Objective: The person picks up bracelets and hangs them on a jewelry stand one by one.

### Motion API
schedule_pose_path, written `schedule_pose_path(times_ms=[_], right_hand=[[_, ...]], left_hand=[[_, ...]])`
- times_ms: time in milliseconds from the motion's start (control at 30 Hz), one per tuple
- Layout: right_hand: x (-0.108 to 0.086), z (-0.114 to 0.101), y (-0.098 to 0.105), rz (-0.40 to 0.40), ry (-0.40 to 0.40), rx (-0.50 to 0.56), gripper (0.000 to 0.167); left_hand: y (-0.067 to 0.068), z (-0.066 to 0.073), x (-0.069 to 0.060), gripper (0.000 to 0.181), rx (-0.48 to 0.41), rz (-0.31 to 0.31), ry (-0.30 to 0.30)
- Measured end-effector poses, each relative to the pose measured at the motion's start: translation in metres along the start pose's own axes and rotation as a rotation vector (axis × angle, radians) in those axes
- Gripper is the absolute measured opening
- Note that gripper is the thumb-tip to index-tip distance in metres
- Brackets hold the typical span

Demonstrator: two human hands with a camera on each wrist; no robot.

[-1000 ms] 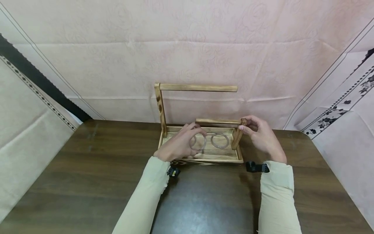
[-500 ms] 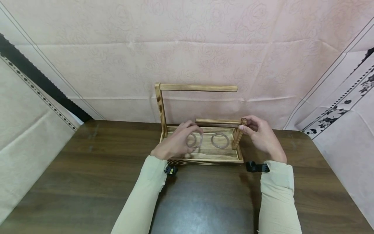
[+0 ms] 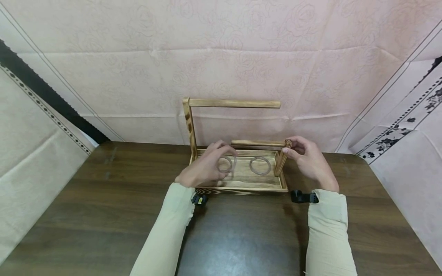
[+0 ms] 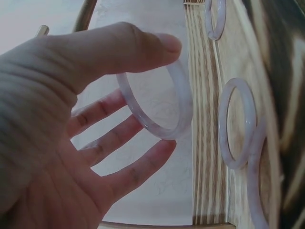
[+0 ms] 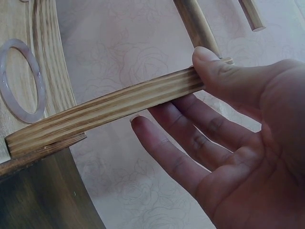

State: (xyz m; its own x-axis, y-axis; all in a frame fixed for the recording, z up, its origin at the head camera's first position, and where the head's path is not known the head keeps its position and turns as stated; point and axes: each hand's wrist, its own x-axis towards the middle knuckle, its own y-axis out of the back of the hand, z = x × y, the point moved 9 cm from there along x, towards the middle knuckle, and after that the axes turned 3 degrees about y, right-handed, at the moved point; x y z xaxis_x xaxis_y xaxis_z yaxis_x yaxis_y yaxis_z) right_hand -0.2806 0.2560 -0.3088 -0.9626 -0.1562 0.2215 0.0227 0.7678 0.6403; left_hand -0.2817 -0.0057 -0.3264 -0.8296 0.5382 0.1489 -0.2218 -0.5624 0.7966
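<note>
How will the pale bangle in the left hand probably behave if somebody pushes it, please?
The bangle is probably stiff: its ring shows no sag in the grip of the left hand. Its glossy surface suggests it may be slippery. Being thin and round, it could roll or tip if stood on edge.

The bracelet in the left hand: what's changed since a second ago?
The left hand has moved slightly to the person's left with the held bracelet. Nothing was taken up or let go. The right hand still grips the wooden post; the loose bracelet in the tray's right half stays put.
</note>
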Motion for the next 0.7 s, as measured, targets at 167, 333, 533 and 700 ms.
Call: schedule_pose_path(times_ms=[167,333,533,700], right_hand=[[0.000,-0.001,0.000,-0.004,-0.008,-0.005,0.036],[0.000,-0.002,-0.001,-0.007,-0.006,-0.004,0.036],[0.000,-0.002,0.000,-0.006,-0.008,-0.007,0.036],[0.000,-0.002,0.000,-0.003,-0.011,-0.009,0.036]], left_hand=[[0.006,-0.003,-0.002,0.062,-0.025,0.018,0.008],[0.008,-0.005,-0.003,0.058,-0.032,0.020,0.004],[0.012,-0.004,-0.004,0.054,-0.037,0.040,-0.004],[0.017,-0.004,-0.004,0.054,-0.021,0.063,0.004]])
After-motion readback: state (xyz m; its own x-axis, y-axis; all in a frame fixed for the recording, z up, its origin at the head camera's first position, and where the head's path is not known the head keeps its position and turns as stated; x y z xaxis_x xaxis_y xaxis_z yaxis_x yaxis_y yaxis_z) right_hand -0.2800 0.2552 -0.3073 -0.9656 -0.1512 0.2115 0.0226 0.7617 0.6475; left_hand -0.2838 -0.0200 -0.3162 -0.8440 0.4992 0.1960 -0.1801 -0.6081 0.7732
